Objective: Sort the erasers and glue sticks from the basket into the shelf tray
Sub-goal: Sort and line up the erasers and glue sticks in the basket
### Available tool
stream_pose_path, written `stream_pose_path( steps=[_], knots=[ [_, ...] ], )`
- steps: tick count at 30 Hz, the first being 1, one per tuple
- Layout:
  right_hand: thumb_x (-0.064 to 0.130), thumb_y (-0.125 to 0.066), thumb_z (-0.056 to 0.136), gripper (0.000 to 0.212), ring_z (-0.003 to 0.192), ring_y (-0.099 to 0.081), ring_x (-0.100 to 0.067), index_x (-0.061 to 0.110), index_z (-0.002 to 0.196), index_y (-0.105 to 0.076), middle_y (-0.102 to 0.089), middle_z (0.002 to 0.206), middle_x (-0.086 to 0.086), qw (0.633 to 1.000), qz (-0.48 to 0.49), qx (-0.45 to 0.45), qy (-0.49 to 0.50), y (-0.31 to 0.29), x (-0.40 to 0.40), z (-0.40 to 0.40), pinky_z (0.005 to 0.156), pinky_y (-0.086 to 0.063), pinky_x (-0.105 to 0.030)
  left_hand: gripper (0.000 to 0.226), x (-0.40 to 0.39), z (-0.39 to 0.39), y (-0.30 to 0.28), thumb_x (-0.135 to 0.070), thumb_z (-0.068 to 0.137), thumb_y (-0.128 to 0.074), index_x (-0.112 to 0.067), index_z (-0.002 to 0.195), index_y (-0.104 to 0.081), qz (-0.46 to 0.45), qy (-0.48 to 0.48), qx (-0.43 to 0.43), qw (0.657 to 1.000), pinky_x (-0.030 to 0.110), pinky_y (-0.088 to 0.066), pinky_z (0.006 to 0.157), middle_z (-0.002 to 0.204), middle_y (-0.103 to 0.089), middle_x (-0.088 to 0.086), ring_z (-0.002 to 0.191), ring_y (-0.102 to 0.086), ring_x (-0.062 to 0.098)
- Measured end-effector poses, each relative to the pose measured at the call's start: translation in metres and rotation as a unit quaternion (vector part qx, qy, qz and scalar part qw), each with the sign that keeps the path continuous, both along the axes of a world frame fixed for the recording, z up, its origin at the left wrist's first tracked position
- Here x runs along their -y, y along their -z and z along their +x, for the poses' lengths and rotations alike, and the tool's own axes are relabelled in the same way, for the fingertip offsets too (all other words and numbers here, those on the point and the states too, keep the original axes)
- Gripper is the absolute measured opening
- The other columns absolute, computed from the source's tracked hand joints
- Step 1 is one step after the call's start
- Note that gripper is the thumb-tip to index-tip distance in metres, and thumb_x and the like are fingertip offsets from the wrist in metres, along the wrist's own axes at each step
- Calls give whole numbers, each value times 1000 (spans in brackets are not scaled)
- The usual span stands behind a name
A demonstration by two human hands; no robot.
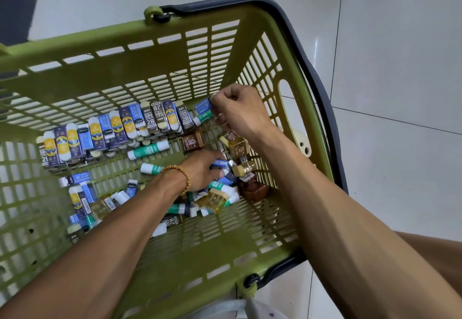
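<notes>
Inside green basket, right hand pinching blue eraser near far corner

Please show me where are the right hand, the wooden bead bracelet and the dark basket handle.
right hand (pixel 237 108): head view, back of the hand.
wooden bead bracelet (pixel 180 173): head view, beads on the left wrist.
dark basket handle (pixel 308 68): head view, its right-side bar.

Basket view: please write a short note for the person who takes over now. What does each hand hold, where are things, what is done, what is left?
Right hand: pinches a blue eraser and holds a glue stick, raised near the far corner.
Left hand: down in the loose pile, gripping small blue erasers.
Green basket: a row of erasers lies along the far wall; glue sticks are scattered on the bottom.
Shelf tray: not in view.
Left: nearly everything remains in the basket.
</notes>
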State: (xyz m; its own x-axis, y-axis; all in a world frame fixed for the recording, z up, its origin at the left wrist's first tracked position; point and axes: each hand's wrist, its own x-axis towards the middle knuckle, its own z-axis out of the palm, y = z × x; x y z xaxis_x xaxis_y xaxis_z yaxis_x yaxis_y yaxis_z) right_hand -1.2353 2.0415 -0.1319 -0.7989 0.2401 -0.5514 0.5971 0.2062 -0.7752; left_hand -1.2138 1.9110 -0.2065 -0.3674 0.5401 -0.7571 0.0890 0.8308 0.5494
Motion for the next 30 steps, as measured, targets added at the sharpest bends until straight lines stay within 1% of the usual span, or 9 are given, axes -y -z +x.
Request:
stream_pose_path(
  steps=[5,7,10,12,18,21,24,28,30],
  knots=[
    [12,-59,94,10,63,-60,-11,3,94,-63,-69,90,-16,1000,-7,0,6,-2,1,1,50,-45,-17,23,-2,2,1,-23,96,-58,-19,118,-55,1,17,-7,1000,24,-41,76,117,-61,5,93,-56,17],
    [12,-59,95,12,62,-60,-10,1,96,-64,-69,91,-17,1000,-9,3,9,-2,1,1,49,-44,-15,28,-3,2,1,-26,96,-59,-20,123,-53,-2,26,-13,1000,26,-43,82,124,-59,8,103,-56,21],
    [12,-58,96,11,62,-59,-10,2,96,-63,-67,90,-16,1000,-18,4,11,-2,1,1,50,-44,-15,58,-2,3,2,-31,94,-60,-15,146,-39,-8,44,-16,999,30,-37,106,148,-44,9,134,-43,26],
    [11,-57,96,10,62,-59,-10,3,96,-62,-66,90,-14,1000,-23,5,11,-3,1,1,49,-44,-14,62,-2,4,1,-32,93,-62,-14,147,-37,-4,36,-15,999,30,-33,110,152,-39,8,139,-37,25],
    [9,-58,95,10,61,-59,-9,1,97,-62,-66,90,-14,1000,-24,1,14,-2,1,1,48,-44,-13,62,-8,5,-2,-32,93,-62,-14,147,-37,5,31,-19,999,29,-34,108,151,-40,8,136,-41,25],
    [9,-57,96,9,63,-60,-9,2,96,-62,-66,92,-13,1000,-25,0,14,-3,2,1,48,-43,-12,54,-11,5,-3,-34,90,-67,-13,137,-50,8,40,-33,999,31,-44,98,137,-55,9,119,-54,25],
    [10,-57,96,10,63,-59,-9,1,97,-62,-66,93,-14,1000,-25,-1,12,-2,2,1,48,-43,-11,47,-12,5,-3,-34,89,-68,-12,129,-56,19,29,-37,999,29,-45,92,127,-60,9,116,-56,26],
    [10,-57,96,12,65,-60,-10,-1,100,-62,-66,94,-15,1000,-26,-2,13,-2,1,1,48,-43,-11,52,-5,6,-4,-29,90,-67,-9,136,-52,41,-19,-25,999,26,-41,96,139,-53,10,123,-53,25],
    [10,-57,96,14,66,-60,-10,-2,101,-62,-66,95,-15,1000,-24,-2,13,-2,1,1,48,-43,-10,45,2,6,-3,-29,89,-68,-11,129,-58,54,-47,-21,997,28,-43,98,138,-54,10,121,-55,24]
  ],
)
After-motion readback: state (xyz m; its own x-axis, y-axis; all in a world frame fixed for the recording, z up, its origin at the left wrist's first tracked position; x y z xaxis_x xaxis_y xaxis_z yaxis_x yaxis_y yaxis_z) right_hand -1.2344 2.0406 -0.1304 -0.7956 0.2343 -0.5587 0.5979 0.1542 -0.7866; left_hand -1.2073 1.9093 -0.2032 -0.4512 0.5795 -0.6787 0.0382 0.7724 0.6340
